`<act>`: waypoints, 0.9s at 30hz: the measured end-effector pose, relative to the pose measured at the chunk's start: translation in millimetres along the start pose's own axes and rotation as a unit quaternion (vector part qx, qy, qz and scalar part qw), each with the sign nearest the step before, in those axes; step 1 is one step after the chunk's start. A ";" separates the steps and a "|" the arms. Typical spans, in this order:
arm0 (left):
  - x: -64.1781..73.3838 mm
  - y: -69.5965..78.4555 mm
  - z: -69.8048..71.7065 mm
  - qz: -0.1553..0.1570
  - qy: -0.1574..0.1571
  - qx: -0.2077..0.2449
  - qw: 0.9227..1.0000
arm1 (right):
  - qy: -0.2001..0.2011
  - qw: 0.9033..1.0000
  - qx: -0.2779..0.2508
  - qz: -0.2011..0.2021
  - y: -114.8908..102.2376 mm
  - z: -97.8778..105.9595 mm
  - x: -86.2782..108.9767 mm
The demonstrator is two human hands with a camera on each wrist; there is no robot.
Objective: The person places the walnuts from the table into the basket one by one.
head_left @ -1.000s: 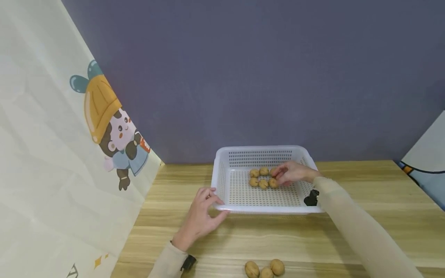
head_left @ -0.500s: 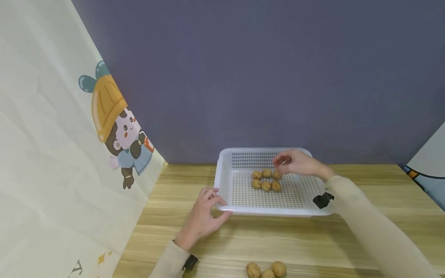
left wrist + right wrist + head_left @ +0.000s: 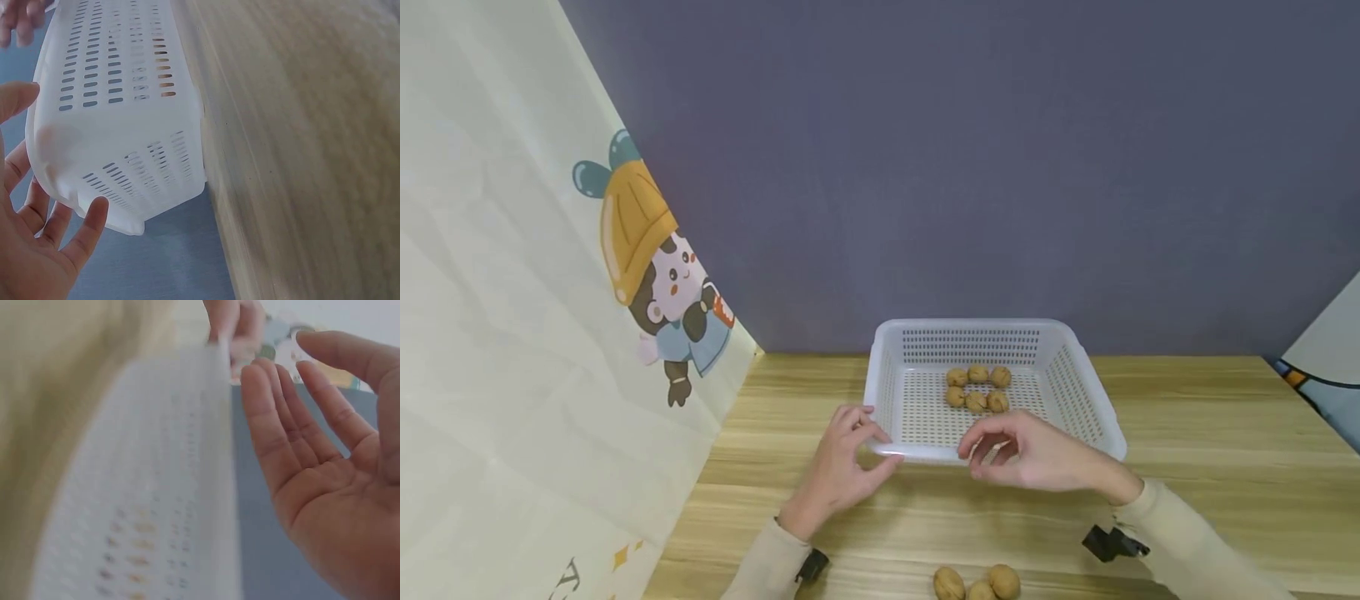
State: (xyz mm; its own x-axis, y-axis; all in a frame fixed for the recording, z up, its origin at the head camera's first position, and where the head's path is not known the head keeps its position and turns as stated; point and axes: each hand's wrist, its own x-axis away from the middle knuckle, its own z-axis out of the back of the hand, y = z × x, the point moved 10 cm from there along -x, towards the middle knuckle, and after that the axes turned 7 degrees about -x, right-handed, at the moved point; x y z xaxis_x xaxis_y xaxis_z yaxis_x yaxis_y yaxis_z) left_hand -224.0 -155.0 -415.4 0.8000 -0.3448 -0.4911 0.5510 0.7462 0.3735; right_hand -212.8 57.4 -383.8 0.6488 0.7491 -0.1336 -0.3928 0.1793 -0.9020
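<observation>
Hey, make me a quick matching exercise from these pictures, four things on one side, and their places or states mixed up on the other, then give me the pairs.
Things:
1. Right hand
2. Six walnuts
3. Left hand
4. Three walnuts

Places or states:
A. On the wood-grain table, along the bottom edge of the head view
B. Holding nothing, by the near side of the white basket
C. Touching the basket's near left corner
D. Inside the basket, in two rows

Pairs: 1-B, 2-D, 3-C, 4-A
</observation>
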 end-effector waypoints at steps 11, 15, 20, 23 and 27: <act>0.9 -0.2 -0.5 0.007 0.002 0.005 1.000 | -0.054 0.998 -0.033 0.009 39.2 -58.1 37.5; 1.5 -0.4 -0.4 0.008 -0.001 0.010 1.000 | -0.089 0.992 -0.089 -0.017 55.2 -75.7 47.7; 0.9 -0.1 0.7 0.008 0.000 0.012 1.000 | -0.097 0.989 -0.107 -0.044 70.0 -84.6 55.0; 0.6 0.5 1.2 0.007 0.001 0.013 1.000 | -0.095 0.988 -0.108 -0.055 74.0 -83.6 59.2; 0.8 1.1 1.5 0.004 0.003 0.012 1.000 | -0.097 0.988 -0.109 -0.055 74.6 -81.9 65.6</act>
State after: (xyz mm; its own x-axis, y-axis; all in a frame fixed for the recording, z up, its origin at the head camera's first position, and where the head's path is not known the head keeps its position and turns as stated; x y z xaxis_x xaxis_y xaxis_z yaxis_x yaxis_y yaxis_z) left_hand -222.3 -155.3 -414.2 0.8033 -0.3357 -0.4919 0.5500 0.7350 0.3965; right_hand -146.2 67.7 -493.5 0.5336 0.8451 0.0315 -0.1645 0.1403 -0.9764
